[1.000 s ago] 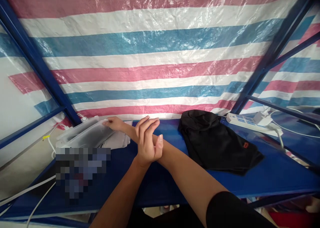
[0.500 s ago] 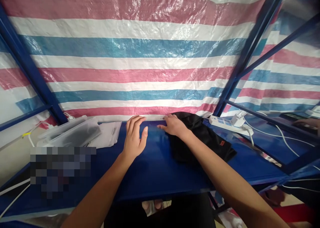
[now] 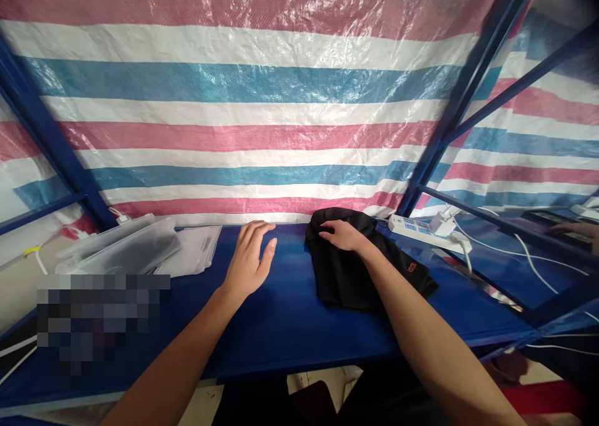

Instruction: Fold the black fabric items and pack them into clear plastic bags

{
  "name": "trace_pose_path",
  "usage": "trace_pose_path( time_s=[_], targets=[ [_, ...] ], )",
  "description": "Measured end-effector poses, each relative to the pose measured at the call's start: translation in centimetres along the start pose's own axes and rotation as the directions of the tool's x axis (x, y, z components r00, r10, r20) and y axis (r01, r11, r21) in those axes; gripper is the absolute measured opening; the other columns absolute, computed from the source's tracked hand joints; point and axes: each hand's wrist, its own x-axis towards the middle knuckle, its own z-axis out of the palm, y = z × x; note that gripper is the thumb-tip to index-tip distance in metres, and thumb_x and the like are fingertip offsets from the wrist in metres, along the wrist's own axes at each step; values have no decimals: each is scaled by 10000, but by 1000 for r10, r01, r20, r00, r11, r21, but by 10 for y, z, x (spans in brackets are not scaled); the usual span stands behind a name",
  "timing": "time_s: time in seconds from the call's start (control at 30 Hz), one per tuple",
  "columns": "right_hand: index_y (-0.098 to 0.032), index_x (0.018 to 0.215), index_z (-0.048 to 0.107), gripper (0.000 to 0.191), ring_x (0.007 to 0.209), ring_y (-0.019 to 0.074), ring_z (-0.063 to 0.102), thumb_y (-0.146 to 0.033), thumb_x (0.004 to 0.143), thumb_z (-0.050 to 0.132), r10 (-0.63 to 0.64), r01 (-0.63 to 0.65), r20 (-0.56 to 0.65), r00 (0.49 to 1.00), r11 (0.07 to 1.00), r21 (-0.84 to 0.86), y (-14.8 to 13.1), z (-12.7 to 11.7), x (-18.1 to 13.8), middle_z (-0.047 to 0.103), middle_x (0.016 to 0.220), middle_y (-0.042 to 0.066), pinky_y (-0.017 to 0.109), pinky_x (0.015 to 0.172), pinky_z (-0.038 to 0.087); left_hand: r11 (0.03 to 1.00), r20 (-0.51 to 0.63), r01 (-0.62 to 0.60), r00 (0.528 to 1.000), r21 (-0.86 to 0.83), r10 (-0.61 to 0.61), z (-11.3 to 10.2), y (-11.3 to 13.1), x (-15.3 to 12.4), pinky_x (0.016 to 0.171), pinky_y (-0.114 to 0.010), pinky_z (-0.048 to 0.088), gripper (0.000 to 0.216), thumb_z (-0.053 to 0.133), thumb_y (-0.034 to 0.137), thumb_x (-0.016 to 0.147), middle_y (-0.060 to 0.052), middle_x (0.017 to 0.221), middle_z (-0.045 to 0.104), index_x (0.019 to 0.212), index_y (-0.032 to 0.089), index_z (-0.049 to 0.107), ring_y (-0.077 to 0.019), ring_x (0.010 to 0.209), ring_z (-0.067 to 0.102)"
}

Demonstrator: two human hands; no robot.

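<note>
On the blue table (image 3: 276, 326) lies a folded black cloth item (image 3: 349, 282), perhaps a garment, with small orange-red lettering near its right edge. My right hand (image 3: 344, 234) is over its upper part, touching or just above the fabric. The fingers point left and are slightly apart, with no cloth seen gripped between them. To the left of the cloth, my left hand (image 3: 250, 257) hovers over the table, open, fingers curved and thumb apart. It holds nothing.
Clear plastic bags (image 3: 126, 245) and whitish flat sleeves (image 3: 191, 248) lie at the left, behind a blurred-out patch. A white power strip (image 3: 412, 226) with plugs and cables is at the right. Blue metal posts (image 3: 428, 158) frame a striped plastic sheet (image 3: 262, 136). Another person's hand (image 3: 573, 228) shows far right.
My right hand has moved right, from the cloth's upper left edge to over its upper part. My left hand stays open in nearly the same place. The view has shifted slightly.
</note>
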Motion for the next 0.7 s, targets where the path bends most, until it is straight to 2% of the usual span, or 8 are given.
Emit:
trace_pose_path(
  time_s=[0.1, 0.27, 0.4, 0.5, 0.57, 0.6, 0.67, 0.7],
  targets=[
    [-185, 1272, 822, 320, 1144, 322, 789, -321, 1015, 688, 50, -48, -82, 995, 999, 23, -1, -6, -1, 818, 1284, 128, 398, 1041, 585, 1000, 5, 17, 1000, -15, -17, -1, 1, 2, 1162, -496, 490, 269, 501, 288, 1136, -117, 1359, 675, 1381, 234, 597, -278, 1324, 603],
    [-167, 1290, 793, 341, 1145, 299, 776, -317, 1039, 618, 10, 9, -219, 976, 996, 84, -3, -13, 1, 809, 1289, 132, 414, 1056, 577, 995, 33, 93, 995, -45, -91, -1, 0, 5, 1127, -478, 510, 227, 482, 327, 1148, -99, 1299, 714, 1308, 243, 620, -273, 1287, 640],
    [-184, 1331, 764, 378, 1186, 319, 760, -386, 1039, 635, 29, 14, -259, 965, 987, 160, -10, -13, 1, 787, 1336, 145, 463, 1096, 570, 960, 83, 261, 964, -104, -253, 0, -6, 5, 1098, -492, 539, 322, 454, 455, 1153, -111, 1274, 750, 1310, 244, 640, -289, 1251, 690],
    [-190, 1288, 767, 350, 1166, 324, 758, -401, 1031, 657, 17, 54, -273, 962, 967, 250, -31, -2, -1, 791, 1293, 145, 500, 1105, 576, 852, 186, 471, 880, -226, -437, 1, -12, 6, 1042, -484, 582, 455, 442, 588, 1133, -138, 1292, 772, 1339, 232, 635, -306, 1218, 736],
    [-185, 1281, 754, 358, 1099, 311, 770, -421, 1020, 683, -9, 107, -261, 965, 925, 365, -55, 13, -5, 790, 1234, 143, 497, 1046, 618, 716, 304, 619, 784, -322, -541, 2, -18, 7, 989, -468, 614, 554, 431, 664, 1111, -163, 1336, 767, 1390, 221, 610, -314, 1181, 766],
    [-187, 1301, 739, 392, 1029, 295, 778, -450, 1013, 700, -12, 121, -238, 971, 884, 451, -68, 22, -8, 787, 1189, 137, 478, 967, 655, 636, 372, 687, 726, -351, -579, 3, -22, 8, 963, -463, 627, 607, 420, 698, 1101, -176, 1367, 757, 1437, 220, 587, -318, 1161, 779],
    [-196, 1419, 666, 525, 878, 256, 779, -528, 1014, 700, -107, 135, -82, 991, 752, 646, -94, 40, -13, 766, 1140, 118, 445, 785, 692, 522, 467, 778, 628, -350, -622, 3, -33, 8, 966, -463, 633, 676, 431, 733, 1082, -186, 1449, 722, 1527, 236, 543, -329, 1193, 776],
    [-202, 1468, 631, 558, 870, 243, 778, -544, 1030, 677, -202, 144, 2, 979, 706, 694, -104, 47, -16, 761, 1137, 109, 435, 772, 692, 516, 478, 791, 611, -329, -631, 3, -39, 7, 1010, -470, 620, 680, 483, 721, 1070, -180, 1493, 699, 1554, 246, 531, -336, 1254, 752]
  ],
)
